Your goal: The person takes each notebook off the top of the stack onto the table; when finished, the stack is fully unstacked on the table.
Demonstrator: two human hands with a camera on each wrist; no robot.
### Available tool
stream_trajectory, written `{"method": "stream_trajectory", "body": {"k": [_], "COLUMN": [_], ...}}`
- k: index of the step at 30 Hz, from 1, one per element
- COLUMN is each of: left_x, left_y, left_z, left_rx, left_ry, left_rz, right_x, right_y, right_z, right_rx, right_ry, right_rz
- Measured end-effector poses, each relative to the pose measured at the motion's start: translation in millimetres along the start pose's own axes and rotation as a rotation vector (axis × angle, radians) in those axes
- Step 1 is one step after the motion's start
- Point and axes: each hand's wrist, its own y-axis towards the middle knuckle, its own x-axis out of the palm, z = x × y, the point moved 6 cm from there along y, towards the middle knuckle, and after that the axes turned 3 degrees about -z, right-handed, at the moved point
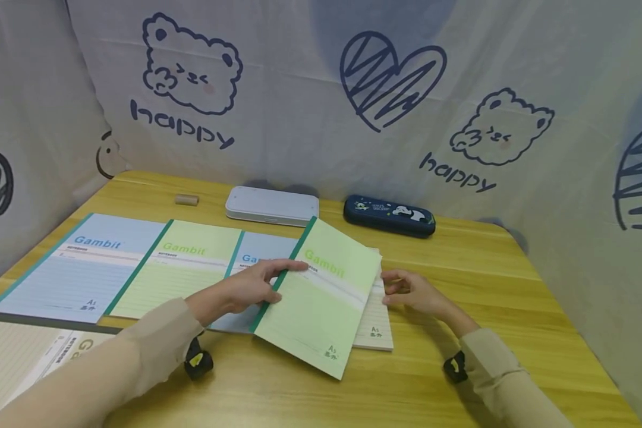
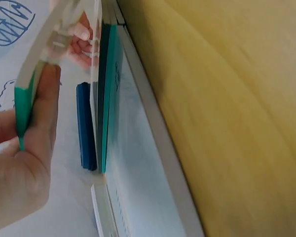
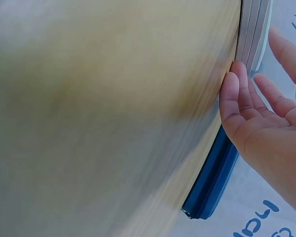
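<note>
My left hand (image 1: 243, 289) grips a green Gambit notebook (image 1: 312, 312) by its dark green spine, thumb on the cover. In the left wrist view this notebook (image 2: 23, 106) is raised above the ones under it. A cream notebook (image 1: 374, 324) sticks out from beneath its right side. Beside that cream edge is my right hand (image 1: 414, 292), its fingers loosely bent. The right wrist view shows these fingertips (image 3: 230, 81) right at the lower end of a stack of notebooks (image 3: 253, 29), with no notebook between thumb and fingers. A blue notebook (image 1: 259, 241) lies partly hidden behind my left hand.
Left of the hands lie a blue notebook (image 1: 48, 282) and a green notebook (image 1: 189, 267), side by side. A beige notebook (image 1: 18, 362) is at the near left. Along the back stand a white case (image 1: 271, 205), a navy panda pencil case (image 1: 387, 217) and a small brown cylinder (image 1: 186, 200).
</note>
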Motion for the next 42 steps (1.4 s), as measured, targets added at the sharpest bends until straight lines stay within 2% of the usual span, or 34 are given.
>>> {"method": "stream_trajectory", "body": {"k": [3,8,12,17,21,24,27,31,36,42], "left_x": [-1.1,-5.4,-7.3,-5.7,-5.4,-7.4,-9.8,-10.6,-13.6,-14.8], "left_y": [-6.1,-18.2,-27.6,-35.4,-41.5,-46.5,-50.9,-54.3,-55.9,-58.3], "left_z": [3.0,9.7,12.4,13.4,13.2,11.9,9.6,7.1,6.0,2.0], "left_rx": [0.033,0.102,0.140,0.175,0.208,0.210,0.176,0.131,0.110,0.078], "left_ry": [0.019,0.124,0.201,0.225,0.206,0.238,0.265,0.229,0.216,0.240], "left_rz": [-0.077,-0.183,-0.256,-0.350,-0.412,-0.417,-0.412,-0.434,-0.442,-0.450], "right_x": [1,0,1,1,1,2,2,1,1,2], "right_y": [0.0,-0.4,0.1,0.3,0.7,0.7,0.7,0.4,0.3,0.7], "right_z": [0,2,3,2,2,2,2,2,3,4], "right_rx": [0.002,0.032,0.019,-0.003,-0.003,0.005,0.014,0.024,0.041,0.040], "right_ry": [0.001,-0.005,-0.008,-0.007,-0.001,-0.003,-0.007,-0.012,-0.011,-0.020], "right_rz": [0.001,0.008,0.006,-0.002,0.000,0.003,0.005,0.009,0.009,0.010]}}
